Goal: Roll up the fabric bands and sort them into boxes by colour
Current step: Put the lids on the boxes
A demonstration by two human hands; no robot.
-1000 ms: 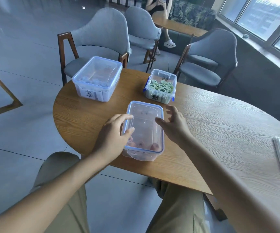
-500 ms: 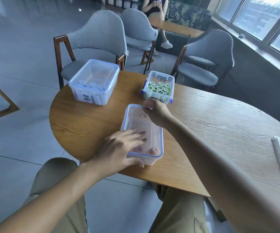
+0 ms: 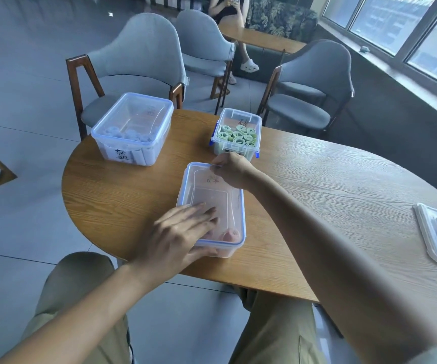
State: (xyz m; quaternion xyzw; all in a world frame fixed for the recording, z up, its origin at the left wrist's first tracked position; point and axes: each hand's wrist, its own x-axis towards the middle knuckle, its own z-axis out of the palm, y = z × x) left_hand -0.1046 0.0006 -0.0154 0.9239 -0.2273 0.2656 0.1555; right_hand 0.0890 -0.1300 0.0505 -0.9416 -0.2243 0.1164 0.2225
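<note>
Three clear plastic boxes already hold rolled bands; left hand (image 3: 179, 233) presses flat on the lidded pink-roll box (image 3: 234, 233), right hand (image 3: 231, 170) pinches its twelve-o'clock rim

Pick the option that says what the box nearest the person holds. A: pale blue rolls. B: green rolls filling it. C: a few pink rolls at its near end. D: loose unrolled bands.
C: the nearest box shows only a few pink rolls at its near end, seen through its clear lid; the green rolls sit in the far box.
</note>
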